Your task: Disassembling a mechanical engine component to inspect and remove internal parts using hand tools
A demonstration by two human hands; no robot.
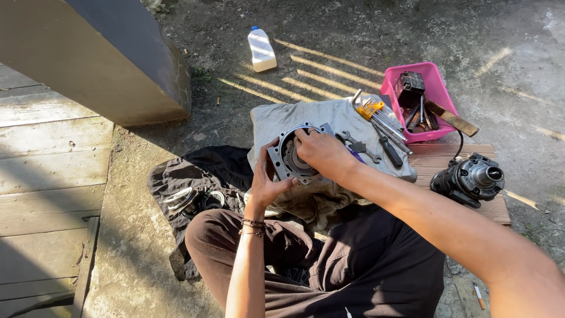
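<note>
Metal housing (292, 154), mid-frame, gripped by left hand (266, 182); right hand (321, 152) fingers curl onto its centre; tools (376, 126) lie unused beside.

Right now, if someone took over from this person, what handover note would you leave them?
Left hand grips the round metal housing by its left edge, held up over the grey cloth.
Right hand rests on its right rim, fingers reaching into the centre.
Wrenches and hex keys lie on the cloth; pink tray behind; motor unit on the board to the right.
Done and left: cannot tell.
</note>
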